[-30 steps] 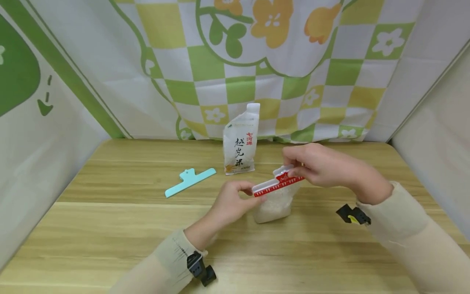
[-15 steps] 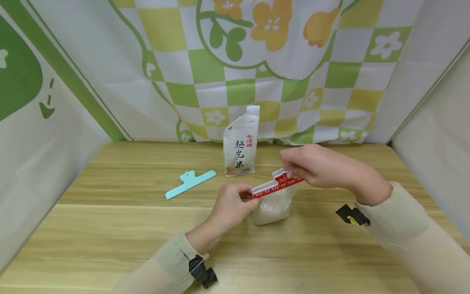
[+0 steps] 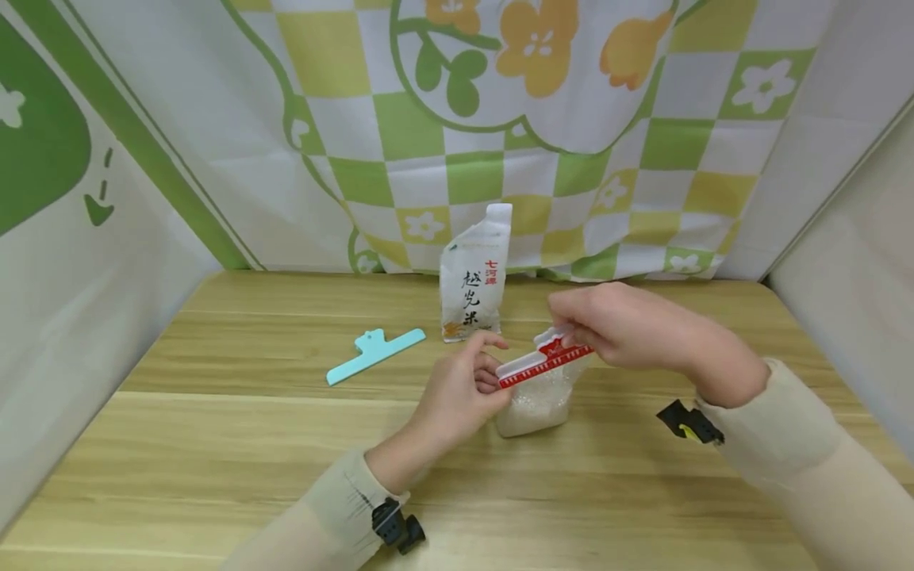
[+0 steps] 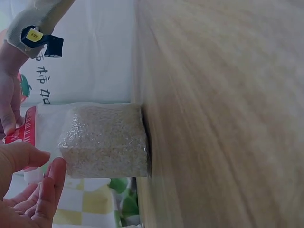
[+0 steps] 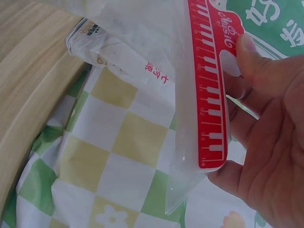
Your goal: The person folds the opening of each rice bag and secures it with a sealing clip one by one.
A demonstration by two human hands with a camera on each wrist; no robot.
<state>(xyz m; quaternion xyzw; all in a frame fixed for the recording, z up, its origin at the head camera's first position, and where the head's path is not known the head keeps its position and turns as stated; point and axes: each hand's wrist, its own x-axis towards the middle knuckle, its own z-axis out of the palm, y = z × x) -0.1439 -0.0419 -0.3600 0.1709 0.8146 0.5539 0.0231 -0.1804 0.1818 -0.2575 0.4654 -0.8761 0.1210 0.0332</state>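
A clear plastic bag of rice [image 3: 534, 406] stands upright on the wooden table. Across its top lies a red and white bag clip [image 3: 528, 370] printed with piano keys. My right hand [image 3: 628, 325] pinches the clip's handle between thumb and fingers; in the right wrist view the bag's clear film sticks out past the clip's toothless long edge [image 5: 211, 109]. My left hand [image 3: 457, 392] is by the clip's left end, thumb and fingers parted. In the left wrist view, its thumb and fingertips [image 4: 58, 166] are right beside the bag's upper part, with nothing gripped between them.
Behind the clear bag stands a white paper rice bag [image 3: 473, 281] with black and red characters. A turquoise bag clip [image 3: 374, 357] lies on the table [image 3: 236, 452] to the left. A checked, flowered cloth [image 3: 414, 127] hangs along the back.
My left hand has let go of the clip's left end, its fingers spreading away from it. The right hand keeps its pinch on the clip handle.
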